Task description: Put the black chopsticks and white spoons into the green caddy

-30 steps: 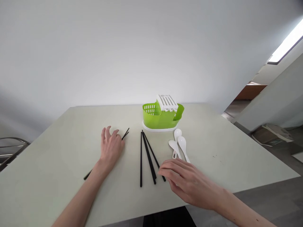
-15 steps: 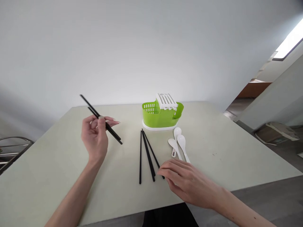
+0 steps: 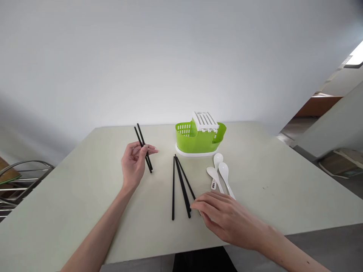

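Note:
Two black chopsticks [image 3: 138, 135] are pinched between the thumb and fingers of my left hand [image 3: 135, 162], tilted above the table. My right hand [image 3: 219, 213] hovers low near the front, palm down, fingers loosely bent and the thumb apart from them. Its fingertips cover the near end of the rightmost black chopstick [image 3: 185, 173]; I cannot tell whether they touch it. Several loose chopsticks [image 3: 173, 189] lie fanned out between my hands. Just beyond the right hand lie three white spoons [image 3: 224, 172], one partly under another.
Behind the chopsticks stands a green cutlery caddy [image 3: 195, 143] with a white slotted top [image 3: 205, 121] and white base. The pale table [image 3: 255, 162] meets a white wall [image 3: 159, 68]. A metal rack [image 3: 25, 181] is at the far left, beyond the table's edge.
My left hand has moved right with the two chopsticks, which now stand steeper. My right hand keeps nearly the same place, while the view has shifted slightly left.

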`<state>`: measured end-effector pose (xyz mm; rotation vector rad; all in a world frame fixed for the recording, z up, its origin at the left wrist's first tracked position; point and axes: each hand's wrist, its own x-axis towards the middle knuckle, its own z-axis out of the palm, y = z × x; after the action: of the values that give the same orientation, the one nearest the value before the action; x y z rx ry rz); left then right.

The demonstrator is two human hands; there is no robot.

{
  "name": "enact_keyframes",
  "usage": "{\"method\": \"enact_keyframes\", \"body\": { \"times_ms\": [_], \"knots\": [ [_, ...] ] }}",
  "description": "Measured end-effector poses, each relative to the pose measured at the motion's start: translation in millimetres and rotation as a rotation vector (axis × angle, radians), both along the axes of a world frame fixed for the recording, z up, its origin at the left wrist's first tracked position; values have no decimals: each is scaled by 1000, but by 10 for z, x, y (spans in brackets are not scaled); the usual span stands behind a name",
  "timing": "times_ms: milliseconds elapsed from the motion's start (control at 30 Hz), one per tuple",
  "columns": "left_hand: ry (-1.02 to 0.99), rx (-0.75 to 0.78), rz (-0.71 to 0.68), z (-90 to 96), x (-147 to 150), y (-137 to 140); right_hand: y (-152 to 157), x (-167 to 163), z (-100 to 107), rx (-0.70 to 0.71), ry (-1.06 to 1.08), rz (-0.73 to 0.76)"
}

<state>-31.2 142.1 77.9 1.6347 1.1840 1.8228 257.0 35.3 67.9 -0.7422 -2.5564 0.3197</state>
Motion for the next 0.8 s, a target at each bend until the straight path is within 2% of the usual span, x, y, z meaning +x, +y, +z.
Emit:
{"method": "enact_keyframes", "body": {
  "times_ms": [133,267,333,467,600,667,800],
  "knots": [
    [27,-114,-28,-71,-11,20,59,2,36,20,16,-7],
    [-20,-182,-113,-86,39,-29,239,-58,214,-14,144,-97],
    [-52,-258,-246,-86,91,-75,374,-127,334,-115,251,-171],
    [-60,-461,-612,-79,194,-171,668,-311,508,-437,467,-294],
    [-22,-590,-820,-57,221,-227,871,-490,536,-707,558,-213],
    [-17,-620,-854,-52,211,-235,912,-551,521,-749,573,-158],
    [35,-634,-846,-51,191,-234,918,-554,511,-681,651,-179]
  ]
}}
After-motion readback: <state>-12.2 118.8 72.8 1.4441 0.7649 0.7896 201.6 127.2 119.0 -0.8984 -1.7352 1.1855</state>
